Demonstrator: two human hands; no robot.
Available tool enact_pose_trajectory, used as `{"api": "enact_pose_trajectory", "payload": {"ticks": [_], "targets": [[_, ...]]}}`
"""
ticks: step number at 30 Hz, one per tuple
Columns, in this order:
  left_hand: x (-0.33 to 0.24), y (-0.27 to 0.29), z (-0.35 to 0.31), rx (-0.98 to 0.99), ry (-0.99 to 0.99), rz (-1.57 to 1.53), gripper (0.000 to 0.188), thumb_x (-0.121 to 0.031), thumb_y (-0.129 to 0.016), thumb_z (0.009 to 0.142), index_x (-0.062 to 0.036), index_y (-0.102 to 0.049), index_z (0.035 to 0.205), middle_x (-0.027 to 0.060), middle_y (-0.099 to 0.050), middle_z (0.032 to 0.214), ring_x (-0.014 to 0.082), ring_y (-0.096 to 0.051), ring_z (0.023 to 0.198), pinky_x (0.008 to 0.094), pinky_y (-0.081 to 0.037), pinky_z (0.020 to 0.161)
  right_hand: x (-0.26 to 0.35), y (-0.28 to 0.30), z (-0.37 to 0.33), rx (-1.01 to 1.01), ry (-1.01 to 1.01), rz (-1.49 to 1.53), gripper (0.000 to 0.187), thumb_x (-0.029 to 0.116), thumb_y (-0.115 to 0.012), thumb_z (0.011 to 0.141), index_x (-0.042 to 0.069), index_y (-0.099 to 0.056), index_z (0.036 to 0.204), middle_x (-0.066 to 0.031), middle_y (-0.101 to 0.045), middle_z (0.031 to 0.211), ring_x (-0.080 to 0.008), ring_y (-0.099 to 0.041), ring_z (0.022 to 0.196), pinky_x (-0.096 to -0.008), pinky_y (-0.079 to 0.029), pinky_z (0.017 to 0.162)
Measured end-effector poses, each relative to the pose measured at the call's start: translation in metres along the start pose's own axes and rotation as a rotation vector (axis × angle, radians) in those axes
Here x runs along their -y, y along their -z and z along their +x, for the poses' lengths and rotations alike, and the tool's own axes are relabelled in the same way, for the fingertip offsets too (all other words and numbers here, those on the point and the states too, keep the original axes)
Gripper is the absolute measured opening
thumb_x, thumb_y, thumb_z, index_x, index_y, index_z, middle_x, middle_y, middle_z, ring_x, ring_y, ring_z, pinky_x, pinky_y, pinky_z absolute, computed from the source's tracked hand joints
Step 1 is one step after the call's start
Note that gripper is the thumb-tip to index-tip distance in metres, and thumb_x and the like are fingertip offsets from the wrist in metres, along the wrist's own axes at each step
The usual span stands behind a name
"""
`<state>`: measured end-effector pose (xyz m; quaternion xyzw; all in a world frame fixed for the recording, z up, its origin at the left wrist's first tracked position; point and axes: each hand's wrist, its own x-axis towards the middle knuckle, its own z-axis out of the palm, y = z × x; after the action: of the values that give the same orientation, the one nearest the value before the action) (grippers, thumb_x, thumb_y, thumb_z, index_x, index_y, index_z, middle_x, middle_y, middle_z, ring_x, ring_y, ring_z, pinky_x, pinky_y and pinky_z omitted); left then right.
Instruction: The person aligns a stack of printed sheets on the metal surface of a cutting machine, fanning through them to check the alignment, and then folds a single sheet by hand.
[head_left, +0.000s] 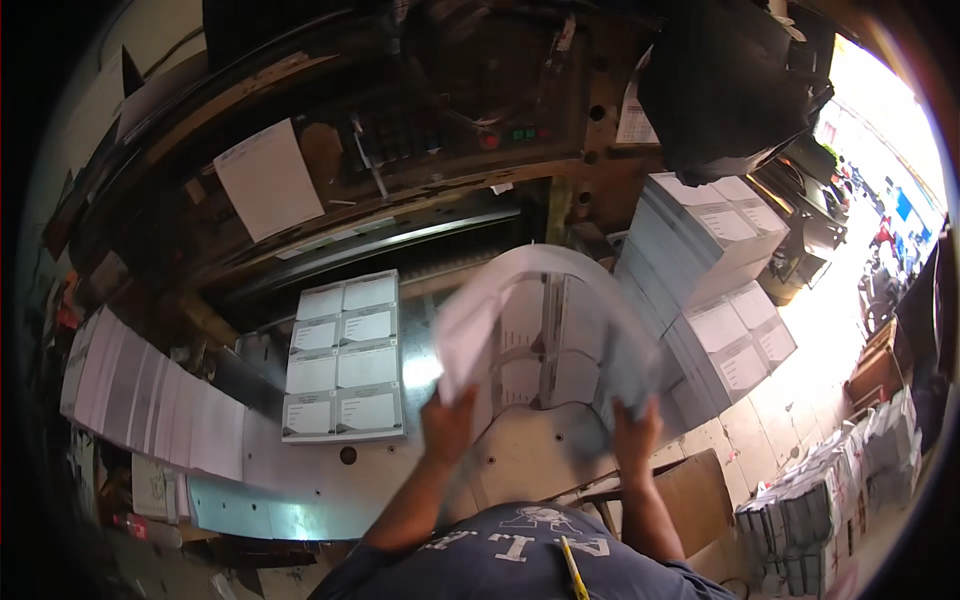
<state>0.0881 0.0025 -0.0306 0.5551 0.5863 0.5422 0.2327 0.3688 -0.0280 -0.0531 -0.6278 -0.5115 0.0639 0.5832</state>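
Between my two hands a sheaf of printed sheets [540, 262] is bent into an arch above the metal table, partly smeared by motion. My left hand [448, 428] is closed on its left end. The right end is gripped in my right hand [636, 436]. Printed label-like panels show on the inner face of the arch. To the left of it, a squared stack of printed sheets [343, 358] lies flat on the metal table [400, 465], apart from my hands.
A large dark machine [450, 110] with buttons stands behind the table, a loose white sheet [268, 180] on it. Tall paper stacks [690, 250] rise at the right. A leaning row of paper [150, 400] lines the left. Tied bundles [830, 500] sit at lower right.
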Motion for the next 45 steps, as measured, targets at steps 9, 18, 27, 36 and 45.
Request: {"api": "enact_pose_trajectory", "payload": {"ticks": [9, 18, 27, 36, 45], "targets": [[0.019, 0.089, 0.051, 0.159, 0.093, -0.412, 0.037, -0.009, -0.074, 0.08, 0.0064, -0.061, 0.111, 0.0146, -0.068, 0.102, 0.021, -0.066, 0.091, 0.0337, -0.055, 0.078, -0.024, 0.063, 0.057, 0.305, -0.301, 0.535, 0.022, 0.007, -0.072, 0.076, 0.0, -0.068, 0.097, -0.004, -0.068, 0.092, -0.0137, -0.06, 0.084, -0.0297, -0.046, 0.078], [0.047, 0.071, 0.031, 0.139, 0.324, -0.527, 0.041, -0.008, -0.076, 0.078, 0.0027, -0.06, 0.115, 0.012, -0.067, 0.105, 0.0204, -0.064, 0.095, 0.033, -0.052, 0.084, -0.065, 0.039, 0.057, 0.319, -0.4, 0.648, 0.046, 0.002, -0.071, 0.074, 0.001, -0.056, 0.118, -0.0067, -0.062, 0.11, -0.0173, -0.057, 0.1, -0.0302, -0.044, 0.089], [0.044, 0.067, 0.045, 0.285, 0.15, -0.649, 0.051, -0.013, -0.08, 0.076, 0.0017, -0.057, 0.12, 0.0104, -0.065, 0.11, 0.02, -0.062, 0.102, 0.0333, -0.051, 0.089, -0.062, 0.041, 0.079, 0.364, -0.331, 0.704, 0.064, 0.0, -0.071, 0.073, -0.001, -0.046, 0.132, -0.0089, -0.058, 0.12, -0.021, -0.053, 0.109, -0.0329, -0.039, 0.098], [0.042, 0.085, 0.039, 0.423, 0.197, -0.589, 0.07, -0.008, -0.081, 0.072, 0.0005, -0.045, 0.132, 0.0109, -0.061, 0.121, 0.0213, -0.059, 0.11, 0.0345, -0.049, 0.092, -0.069, 0.065, 0.074, 0.409, -0.4, 0.63, 0.052, 0.007, -0.066, 0.076, -0.001, -0.049, 0.125, -0.0081, -0.058, 0.115, -0.0176, -0.054, 0.103, -0.0318, -0.041, 0.094], [0.04, 0.055, 0.051, 0.36, 0.184, -0.542, 0.059, -0.01, -0.083, 0.069, 0.0021, -0.057, 0.121, 0.0103, -0.065, 0.112, 0.0205, -0.062, 0.103, 0.0332, -0.051, 0.088, -0.072, 0.06, 0.092, 0.438, -0.372, 0.635, 0.067, 0.009, -0.066, 0.069, -0.003, -0.044, 0.131, -0.0096, -0.055, 0.121, -0.0207, -0.051, 0.11, -0.0334, -0.04, 0.096]]}}
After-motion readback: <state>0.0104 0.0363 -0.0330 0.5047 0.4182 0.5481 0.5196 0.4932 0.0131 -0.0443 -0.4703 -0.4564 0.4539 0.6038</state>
